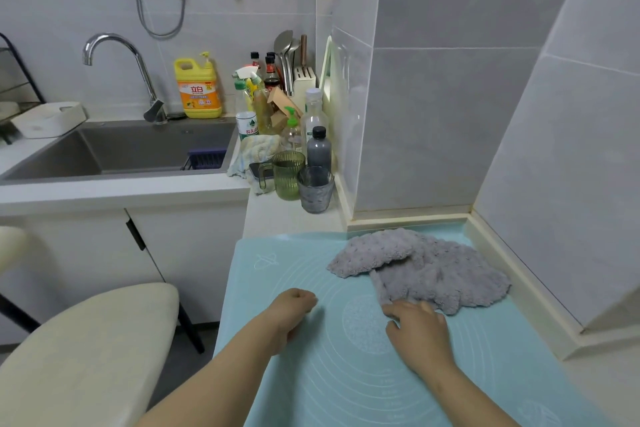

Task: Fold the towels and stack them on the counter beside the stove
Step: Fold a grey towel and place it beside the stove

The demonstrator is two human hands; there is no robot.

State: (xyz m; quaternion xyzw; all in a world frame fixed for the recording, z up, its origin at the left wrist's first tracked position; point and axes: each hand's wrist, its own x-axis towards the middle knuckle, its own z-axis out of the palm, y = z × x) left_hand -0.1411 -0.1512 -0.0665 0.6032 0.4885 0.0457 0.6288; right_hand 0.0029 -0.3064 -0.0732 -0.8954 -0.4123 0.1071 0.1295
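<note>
At the lower right of the frame a grey towel (426, 270) lies rumpled on a blue mat (294, 340) that covers the counter (294, 218). Its upper-left part is flopped over the rest, so it may be two towels overlapping; I cannot tell which. No folded stack shows anywhere, so the folding seems only to be starting.

The right hand (417, 329) lies palm down at the towel's near edge, its fingers (398, 310) loosely spread and touching the cloth, pressing or about to gather it rather than clearly pinching. The left hand (292, 305) rests on the mat well to the left of the towel, fingers curled into a loose fist, holding nothing.

The next move likely calls for both hands: pull the towel flat toward the mat's centre, square its edges, then fold.

Counted: one grey heap, one mat, two hands. Above, in mid-frame, stand two cups (301, 180), and a pale cloth (254, 152) lies bunched by the sink (121, 152).
</note>
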